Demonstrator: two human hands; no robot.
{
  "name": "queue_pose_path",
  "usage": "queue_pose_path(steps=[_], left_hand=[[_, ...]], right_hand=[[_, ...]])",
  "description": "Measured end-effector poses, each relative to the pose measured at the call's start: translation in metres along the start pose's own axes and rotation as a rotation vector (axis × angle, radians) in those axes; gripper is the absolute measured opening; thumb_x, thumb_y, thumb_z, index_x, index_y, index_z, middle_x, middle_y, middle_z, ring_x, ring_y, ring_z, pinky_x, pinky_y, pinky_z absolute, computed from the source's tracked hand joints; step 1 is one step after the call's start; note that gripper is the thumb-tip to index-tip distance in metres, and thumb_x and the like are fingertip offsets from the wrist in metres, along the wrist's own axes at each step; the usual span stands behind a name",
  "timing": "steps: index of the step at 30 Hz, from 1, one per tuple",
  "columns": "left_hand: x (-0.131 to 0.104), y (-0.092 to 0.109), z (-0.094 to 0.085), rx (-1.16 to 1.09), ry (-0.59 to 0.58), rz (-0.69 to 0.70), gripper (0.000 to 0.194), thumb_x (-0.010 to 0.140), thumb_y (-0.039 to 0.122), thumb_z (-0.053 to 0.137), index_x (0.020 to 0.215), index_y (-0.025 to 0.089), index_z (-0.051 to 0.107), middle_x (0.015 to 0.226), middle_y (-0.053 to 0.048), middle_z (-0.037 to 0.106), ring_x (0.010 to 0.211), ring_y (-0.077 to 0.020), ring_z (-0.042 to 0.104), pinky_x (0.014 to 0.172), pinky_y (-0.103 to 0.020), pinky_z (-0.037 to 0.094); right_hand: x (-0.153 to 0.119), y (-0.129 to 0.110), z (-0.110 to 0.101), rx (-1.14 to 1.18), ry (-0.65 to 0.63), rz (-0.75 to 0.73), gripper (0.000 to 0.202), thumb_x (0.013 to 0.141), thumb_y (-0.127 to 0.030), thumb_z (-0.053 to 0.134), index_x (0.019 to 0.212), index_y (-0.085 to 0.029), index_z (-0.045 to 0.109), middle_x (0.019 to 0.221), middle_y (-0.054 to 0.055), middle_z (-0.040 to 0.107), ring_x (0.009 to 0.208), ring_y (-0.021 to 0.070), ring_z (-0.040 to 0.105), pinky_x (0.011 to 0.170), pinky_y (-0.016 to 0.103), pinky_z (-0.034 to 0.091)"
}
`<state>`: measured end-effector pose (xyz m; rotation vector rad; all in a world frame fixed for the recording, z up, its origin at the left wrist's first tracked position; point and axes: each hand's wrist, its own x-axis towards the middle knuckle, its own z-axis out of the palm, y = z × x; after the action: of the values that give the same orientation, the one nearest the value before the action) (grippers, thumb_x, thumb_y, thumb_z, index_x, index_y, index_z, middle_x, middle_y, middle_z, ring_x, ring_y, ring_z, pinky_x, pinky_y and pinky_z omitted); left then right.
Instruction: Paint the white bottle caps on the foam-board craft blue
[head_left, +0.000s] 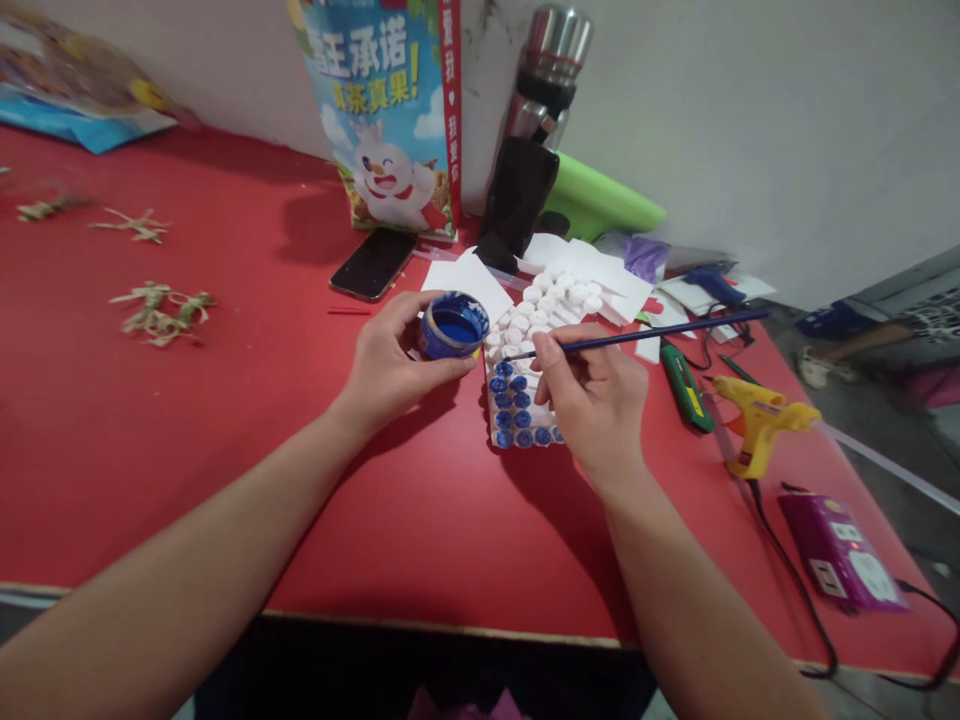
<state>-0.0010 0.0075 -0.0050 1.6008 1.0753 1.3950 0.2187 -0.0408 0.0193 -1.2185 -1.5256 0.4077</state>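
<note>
Head view, the only one. We have the left hand (394, 355) grasping a small paint jar (452, 338), thumb and fingers round its side, opening tilted toward us, blue paint inside. Right hand (600, 390) pinches a thin dark blue brush (660, 333). Its tip is at the topmost blue roll; contact is too fine for us to call. Rolls (528, 322) sit mid-table, right of the jar, white toward the far edge, blue-topped toward the near edge; the right hand covers part of them. Bag (394, 150) at the far edge is cut off at its top. Black object (521, 190) before the steel bottle (555, 60): we can't identify it. Person's leg (870, 345) beyond the right edge is cut off too.

Room: a broad stretch of red table (247, 400) runs left of the left hand; a strip of it lies between rolls and near edge. Right edge is tighter: green cutter (686, 388), yellow glue gun (757, 420), purple power box (844, 550).

Counts: one jar, one brush, one phone (373, 265), one glue gun, one cutter, at least ten blue-topped rolls, at least three straw pieces (165, 312) toward the left edge.
</note>
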Motion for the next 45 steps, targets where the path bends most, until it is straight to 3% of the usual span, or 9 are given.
queue_pose_path(steps=[6,16,29,34,40,45], left_hand=[[0.000,0.000,0.000,-0.015,-0.004,-0.007,0.066,0.063,0.032,0.103,0.123,0.019,0.080,0.123,-0.010,0.082,0.112,-0.0323,0.078,0.098,-0.046,0.063],[-0.001,-0.001,-0.001,-0.016,-0.002,-0.016,0.066,0.064,0.033,0.103,0.124,0.019,0.079,0.125,-0.011,0.081,0.115,-0.0341,0.077,0.102,-0.047,0.062],[0.000,-0.004,-0.004,0.063,0.012,-0.021,0.067,0.064,0.043,0.104,0.124,0.022,0.080,0.121,-0.009,0.082,0.107,-0.0328,0.077,0.097,-0.048,0.063],[0.000,-0.004,-0.003,0.051,0.011,-0.010,0.067,0.066,0.038,0.104,0.125,0.021,0.080,0.123,-0.010,0.081,0.110,-0.0336,0.077,0.097,-0.048,0.063],[0.000,-0.001,-0.001,0.036,0.012,-0.011,0.065,0.064,0.037,0.104,0.123,0.021,0.079,0.120,-0.010,0.082,0.109,-0.0324,0.077,0.097,-0.046,0.064],[-0.001,0.002,-0.001,0.037,0.008,-0.015,0.063,0.065,0.036,0.103,0.122,0.021,0.080,0.121,-0.010,0.082,0.109,-0.0320,0.077,0.096,-0.044,0.063]], right_hand=[[0.001,0.000,-0.002,-0.057,0.038,0.000,0.025,0.104,-0.039,0.074,0.085,-0.023,0.066,0.059,-0.007,0.061,0.047,0.0103,0.056,0.051,0.027,0.044],[0.001,0.001,-0.004,-0.086,0.035,0.010,0.029,0.105,-0.045,0.071,0.086,-0.024,0.066,0.059,-0.006,0.061,0.047,0.0108,0.056,0.050,0.026,0.045],[0.001,0.001,0.001,-0.011,0.039,0.010,0.026,0.107,-0.043,0.070,0.089,-0.024,0.067,0.067,-0.005,0.065,0.051,0.0096,0.057,0.051,0.026,0.046],[0.001,-0.005,0.002,-0.004,-0.029,0.015,0.021,0.105,-0.040,0.072,0.092,-0.024,0.071,0.074,-0.003,0.071,0.057,0.0110,0.064,0.055,0.026,0.049],[-0.001,-0.012,0.004,-0.096,-0.084,-0.042,0.020,0.106,-0.035,0.069,0.089,-0.025,0.070,0.065,-0.005,0.067,0.053,0.0119,0.061,0.057,0.029,0.049],[-0.002,-0.012,0.008,-0.205,-0.072,-0.186,0.021,0.108,-0.032,0.068,0.089,-0.023,0.071,0.077,0.000,0.076,0.064,0.0137,0.069,0.065,0.030,0.051]])
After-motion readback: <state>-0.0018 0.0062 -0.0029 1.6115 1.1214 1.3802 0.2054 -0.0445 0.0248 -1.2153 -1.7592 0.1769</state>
